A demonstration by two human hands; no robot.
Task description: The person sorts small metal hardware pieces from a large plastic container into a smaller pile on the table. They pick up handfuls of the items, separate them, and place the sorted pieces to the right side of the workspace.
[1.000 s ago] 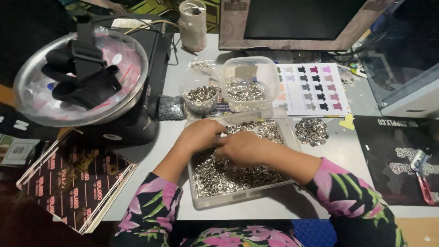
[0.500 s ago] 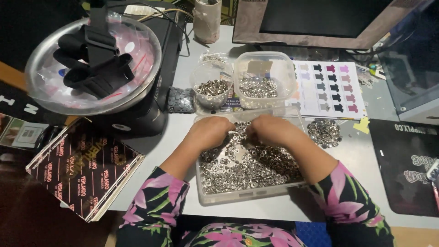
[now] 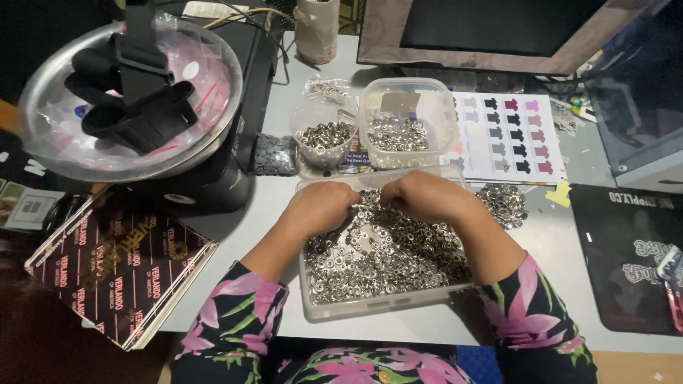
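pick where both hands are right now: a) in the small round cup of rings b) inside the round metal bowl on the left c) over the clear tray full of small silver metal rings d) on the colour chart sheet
c: the left hand and right hand sit close together over the clear tray heaped with small silver metal rings; what the fingers pinch is hidden.

Both hands, left hand [image 3: 324,206] and right hand [image 3: 420,195], meet over the far end of the tray [image 3: 377,306], fingers among the metal snaps [image 3: 384,252] in it. Behind them: small cup [image 3: 324,135], square tub [image 3: 407,124]. Right: loose snap pile [image 3: 506,204], chart sheet [image 3: 509,135]. Left: large bowl [image 3: 50,153]; booklet [image 3: 117,274].
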